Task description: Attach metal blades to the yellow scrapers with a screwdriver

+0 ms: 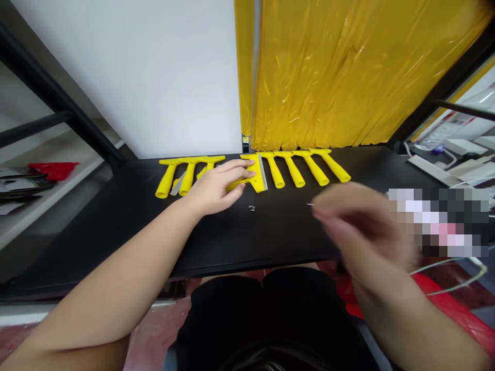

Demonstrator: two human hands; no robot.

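Note:
On the black table, my left hand (pixel 224 186) holds down a yellow scraper (pixel 258 175) with a metal blade along its right side. The fingers lie over its handle and head, with the thumb below. My right hand (pixel 359 221), blurred, is raised over the table's right part. Its thumb and forefinger pinch a thin shiny metal piece (pixel 310 204), mostly hidden. Between the hands lie several tiny screws (pixel 251 208). Yellow scraper handles (pixel 165 180) stand in a row to the left, and more yellow handles (pixel 297 170) to the right.
Behind the row rise a white panel (pixel 154 72) and a yellow plastic-wrapped stack (pixel 328 77). Black frame posts (pixel 85 134) flank the table (pixel 127 221). A pixelated patch (pixel 441 221) hides something at the right. Red material (pixel 452 304) hangs below it.

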